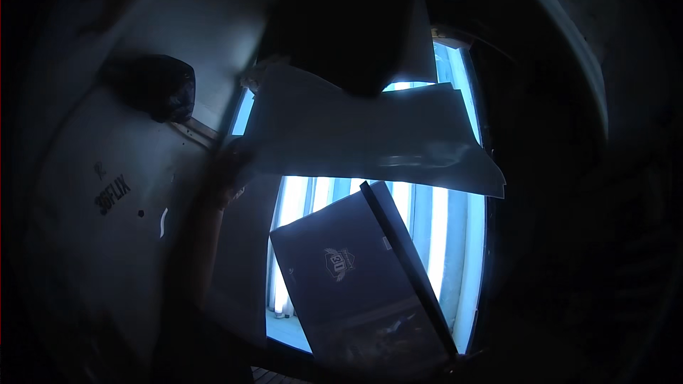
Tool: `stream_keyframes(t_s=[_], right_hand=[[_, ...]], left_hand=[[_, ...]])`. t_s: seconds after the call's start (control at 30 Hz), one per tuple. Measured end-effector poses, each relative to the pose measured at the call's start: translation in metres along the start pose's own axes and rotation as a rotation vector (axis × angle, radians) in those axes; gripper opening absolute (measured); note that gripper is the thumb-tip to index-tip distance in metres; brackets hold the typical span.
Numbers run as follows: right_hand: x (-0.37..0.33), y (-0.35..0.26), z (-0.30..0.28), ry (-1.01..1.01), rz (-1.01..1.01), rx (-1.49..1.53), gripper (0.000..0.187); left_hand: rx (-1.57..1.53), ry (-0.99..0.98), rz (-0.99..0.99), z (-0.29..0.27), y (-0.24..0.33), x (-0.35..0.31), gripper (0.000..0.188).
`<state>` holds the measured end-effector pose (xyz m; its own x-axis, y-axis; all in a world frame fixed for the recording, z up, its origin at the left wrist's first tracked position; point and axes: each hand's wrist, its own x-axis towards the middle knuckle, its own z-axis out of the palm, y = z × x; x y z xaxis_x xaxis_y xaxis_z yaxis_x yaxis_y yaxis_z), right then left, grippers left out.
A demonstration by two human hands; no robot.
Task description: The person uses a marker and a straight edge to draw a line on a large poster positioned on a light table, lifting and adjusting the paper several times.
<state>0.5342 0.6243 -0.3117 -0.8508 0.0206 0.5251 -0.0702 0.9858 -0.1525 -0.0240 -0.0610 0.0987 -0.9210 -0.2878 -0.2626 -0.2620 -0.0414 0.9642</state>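
Observation:
My left hand (231,171) reaches up from the lower left, its fingers closed at the left edge of a few large pale sheets (356,135). The sheets hang across a panel of glowing light tubes (439,242), and their lower right corner curls. Below them, a dark flat folder-like piece (331,277) lies tilted over the lit tubes. It bears a pale emblem, a picture near its bottom and a black strip down its right side. My right hand does not show; the lower right is too dark to make out.
Behind the sheets is a black flat shape (334,35) with a pale sheet (421,35) at its edge. On the left, a dark shiny bundle (171,89) sits against a pale marked surface (107,142). A curved pale edge (569,28) runs along the upper right.

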Motion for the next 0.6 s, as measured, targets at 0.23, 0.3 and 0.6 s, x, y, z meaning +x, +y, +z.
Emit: stream_keyframes(t_s=[0.23, 0.3, 0.6], right_hand=[[0.164, -0.140, 0.001, -0.085, 0.038, 0.169, 0.023], [0.180, -0.136, -0.010, -0.077, 0.041, 0.116, 0.023], [0.218, -0.159, -0.022, -0.108, 0.072, 0.121, 0.021]], left_hand=[[0.057, 0.084, 0.180, -0.008, 0.134, -0.066, 0.032], [0.084, -0.028, 0.326, -0.008, 0.131, -0.052, 0.034], [-0.092, -0.007, 0.427, -0.112, 0.126, 0.079, 0.046]])
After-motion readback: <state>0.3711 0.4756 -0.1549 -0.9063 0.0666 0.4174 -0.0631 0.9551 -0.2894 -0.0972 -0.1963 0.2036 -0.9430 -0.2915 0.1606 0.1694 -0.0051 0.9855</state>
